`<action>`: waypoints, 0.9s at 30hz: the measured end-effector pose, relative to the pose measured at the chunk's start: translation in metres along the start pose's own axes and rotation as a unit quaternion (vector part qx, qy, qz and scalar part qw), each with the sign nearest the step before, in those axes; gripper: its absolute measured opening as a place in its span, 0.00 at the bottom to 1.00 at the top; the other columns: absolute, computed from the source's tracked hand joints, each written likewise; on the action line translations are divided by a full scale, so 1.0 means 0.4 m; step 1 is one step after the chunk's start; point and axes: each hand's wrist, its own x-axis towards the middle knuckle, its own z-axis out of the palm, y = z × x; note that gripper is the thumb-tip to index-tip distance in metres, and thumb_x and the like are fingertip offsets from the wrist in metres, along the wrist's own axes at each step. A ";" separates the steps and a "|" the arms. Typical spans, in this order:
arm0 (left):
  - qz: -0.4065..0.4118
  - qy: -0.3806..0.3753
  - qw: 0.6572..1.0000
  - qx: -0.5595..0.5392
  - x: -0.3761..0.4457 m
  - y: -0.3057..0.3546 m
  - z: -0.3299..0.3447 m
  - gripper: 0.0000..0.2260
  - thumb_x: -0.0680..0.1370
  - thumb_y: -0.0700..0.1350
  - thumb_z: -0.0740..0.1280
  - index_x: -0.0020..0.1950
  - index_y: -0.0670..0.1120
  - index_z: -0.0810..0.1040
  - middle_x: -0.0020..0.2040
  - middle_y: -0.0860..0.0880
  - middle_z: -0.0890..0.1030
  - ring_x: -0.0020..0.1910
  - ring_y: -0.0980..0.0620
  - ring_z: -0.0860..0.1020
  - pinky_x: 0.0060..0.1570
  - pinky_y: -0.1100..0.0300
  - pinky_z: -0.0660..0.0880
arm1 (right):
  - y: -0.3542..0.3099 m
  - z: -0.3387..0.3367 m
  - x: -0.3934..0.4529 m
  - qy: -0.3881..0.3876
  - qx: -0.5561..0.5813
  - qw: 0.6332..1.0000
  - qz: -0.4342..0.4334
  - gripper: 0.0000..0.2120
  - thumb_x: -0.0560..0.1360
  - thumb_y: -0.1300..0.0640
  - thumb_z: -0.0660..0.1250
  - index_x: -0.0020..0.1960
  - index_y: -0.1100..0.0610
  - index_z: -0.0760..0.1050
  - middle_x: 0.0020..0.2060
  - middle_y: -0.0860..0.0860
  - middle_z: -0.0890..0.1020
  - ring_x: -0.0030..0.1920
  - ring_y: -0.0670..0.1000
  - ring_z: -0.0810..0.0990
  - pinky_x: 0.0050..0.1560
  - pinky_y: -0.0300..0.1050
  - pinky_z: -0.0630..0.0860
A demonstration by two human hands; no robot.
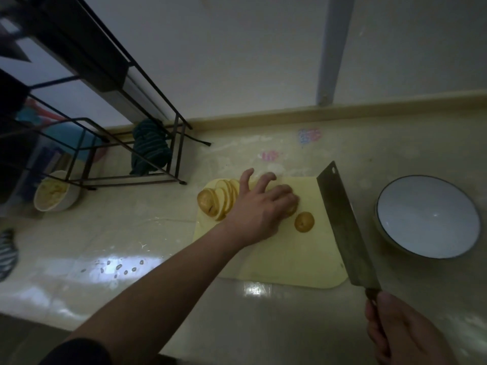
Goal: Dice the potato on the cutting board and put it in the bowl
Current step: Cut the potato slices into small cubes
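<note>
Left hand [259, 206]: fingers curled over slices [224, 197] on board [284, 254].
Right hand [403, 335]: grips cleaver [345, 222], right of board.
Tip: stack slices flat, tuck fingertips before cutting.
Bowl [428, 217]: far right.

Lighting, as I read it: dim, yellowish, noisy throughout. Glare patches on the glossy countertop [126, 264] near its front edge (light source itself unseen). Corners darken; straight lines bow at the edges. Soft focus overall, shadows faint.

Wire rack [110, 143], striped cloth [150, 148]
</note>
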 end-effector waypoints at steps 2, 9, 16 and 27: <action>-0.060 -0.014 0.998 -0.006 0.024 0.002 -0.011 0.18 0.77 0.49 0.67 0.67 0.54 0.77 0.68 0.49 0.77 0.71 0.38 0.67 0.71 0.35 0.50 | 0.000 0.001 0.001 -0.005 -0.003 1.000 0.004 0.43 0.50 0.14 0.56 0.37 0.53 0.78 0.24 0.62 0.75 0.21 0.52 0.69 0.25 0.42 0.63; 0.060 -0.002 0.995 -0.079 0.015 0.033 0.003 0.20 0.79 0.49 0.67 0.70 0.50 0.75 0.72 0.49 0.73 0.72 0.41 0.65 0.67 0.44 0.59 | -0.004 0.012 -0.031 0.023 -0.052 0.998 0.004 0.32 0.61 0.21 0.56 0.40 0.48 0.79 0.28 0.57 0.80 0.29 0.63 0.78 0.32 0.54 0.78; -0.003 0.099 0.981 -0.169 -0.076 0.122 0.077 0.10 0.78 0.44 0.69 0.57 0.44 0.84 0.56 0.46 0.82 0.52 0.45 0.79 0.49 0.51 0.71 | 0.023 0.003 -0.036 0.009 -0.105 0.994 -0.008 0.10 0.75 0.45 0.62 0.39 0.45 0.78 0.27 0.53 0.80 0.30 0.61 0.79 0.39 0.57 0.79; -0.124 0.171 0.938 -0.277 -0.161 0.253 0.095 0.05 0.75 0.35 0.72 0.50 0.39 0.84 0.50 0.43 0.81 0.48 0.44 0.78 0.47 0.52 0.76 | 0.059 -0.006 -0.051 -0.092 -0.230 0.968 -0.041 0.13 0.78 0.47 0.61 0.36 0.48 0.74 0.29 0.51 0.79 0.33 0.53 0.76 0.40 0.47 0.71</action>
